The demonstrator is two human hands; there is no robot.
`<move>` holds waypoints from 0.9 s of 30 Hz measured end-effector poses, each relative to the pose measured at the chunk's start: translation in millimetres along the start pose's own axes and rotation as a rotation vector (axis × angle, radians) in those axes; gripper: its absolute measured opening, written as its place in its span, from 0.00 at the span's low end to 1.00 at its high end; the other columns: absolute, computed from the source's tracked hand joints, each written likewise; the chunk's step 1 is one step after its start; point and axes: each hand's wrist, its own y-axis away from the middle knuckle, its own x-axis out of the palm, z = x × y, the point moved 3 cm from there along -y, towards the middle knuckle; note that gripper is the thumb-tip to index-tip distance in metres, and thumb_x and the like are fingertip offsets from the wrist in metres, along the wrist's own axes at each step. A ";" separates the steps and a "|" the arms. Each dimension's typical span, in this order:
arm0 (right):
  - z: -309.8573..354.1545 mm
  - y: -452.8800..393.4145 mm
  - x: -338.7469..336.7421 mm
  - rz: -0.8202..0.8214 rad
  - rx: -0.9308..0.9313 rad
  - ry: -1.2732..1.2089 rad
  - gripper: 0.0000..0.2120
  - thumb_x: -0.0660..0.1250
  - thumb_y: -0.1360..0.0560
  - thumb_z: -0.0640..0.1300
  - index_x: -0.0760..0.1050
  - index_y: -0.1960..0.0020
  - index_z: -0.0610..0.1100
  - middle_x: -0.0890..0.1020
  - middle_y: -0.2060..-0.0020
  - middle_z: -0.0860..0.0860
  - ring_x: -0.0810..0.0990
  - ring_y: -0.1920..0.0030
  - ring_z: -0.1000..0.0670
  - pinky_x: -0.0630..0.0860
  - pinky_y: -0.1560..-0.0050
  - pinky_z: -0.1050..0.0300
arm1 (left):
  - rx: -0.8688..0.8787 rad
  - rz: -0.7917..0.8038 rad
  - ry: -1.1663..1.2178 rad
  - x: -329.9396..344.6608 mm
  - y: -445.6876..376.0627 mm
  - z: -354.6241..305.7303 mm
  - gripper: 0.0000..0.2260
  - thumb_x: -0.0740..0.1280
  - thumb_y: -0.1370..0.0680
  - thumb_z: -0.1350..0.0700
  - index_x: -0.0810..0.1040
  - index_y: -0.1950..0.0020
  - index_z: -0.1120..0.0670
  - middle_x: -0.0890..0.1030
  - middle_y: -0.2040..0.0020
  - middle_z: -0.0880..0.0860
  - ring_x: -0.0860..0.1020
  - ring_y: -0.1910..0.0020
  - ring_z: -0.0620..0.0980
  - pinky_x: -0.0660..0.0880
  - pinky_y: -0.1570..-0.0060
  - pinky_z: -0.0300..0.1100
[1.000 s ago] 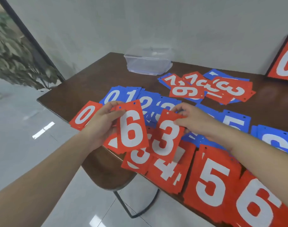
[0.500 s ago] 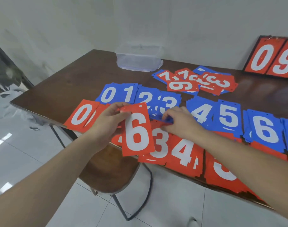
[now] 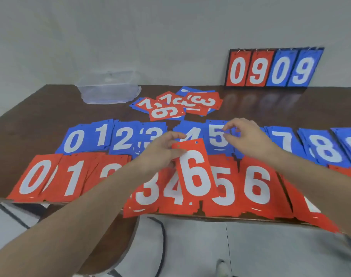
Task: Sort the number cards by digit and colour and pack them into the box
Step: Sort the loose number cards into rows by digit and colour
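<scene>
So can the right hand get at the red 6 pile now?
Probably yes. The right hand hovers over the blue row holding nothing, and the red 6 pile lies uncovered just in front of it, with only the forearm passing beside.

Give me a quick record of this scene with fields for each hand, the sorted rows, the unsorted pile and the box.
left hand: holds red 6 card
right hand: fingers curled above blue 5 pile, holding nothing I can make out
sorted rows: blue row behind, red row in front
unsorted pile: mixed red and blue, mid table
clear plastic box: far left, no cards visible inside
</scene>
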 end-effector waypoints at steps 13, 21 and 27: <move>-84.1 23.9 -55.9 -0.117 0.131 -0.031 0.07 0.68 0.22 0.46 0.74 0.49 0.57 0.76 0.48 0.57 0.72 0.41 0.50 0.66 0.45 0.57 | 0.134 0.300 -0.397 148.6 -75.3 -18.3 0.12 0.73 0.23 0.59 0.79 0.41 0.47 0.85 0.52 0.51 0.84 0.58 0.45 0.81 0.56 0.38; -104.0 10.6 -59.9 -0.103 0.129 -0.075 0.07 0.68 0.22 0.47 0.74 0.49 0.58 0.79 0.43 0.55 0.73 0.39 0.48 0.69 0.44 0.55 | 0.538 0.131 -0.933 160.1 -97.2 -14.4 0.15 0.76 0.27 0.48 0.81 0.42 0.44 0.75 0.43 0.43 0.71 0.44 0.48 0.69 0.39 0.48; -110.2 -19.1 -55.5 -0.009 0.095 -0.114 0.08 0.68 0.22 0.47 0.74 0.50 0.60 0.78 0.46 0.55 0.74 0.40 0.49 0.68 0.45 0.56 | 0.442 -0.039 -0.893 125.5 -129.1 -23.8 0.08 0.72 0.23 0.52 0.81 0.44 0.46 0.78 0.41 0.45 0.72 0.38 0.50 0.68 0.35 0.49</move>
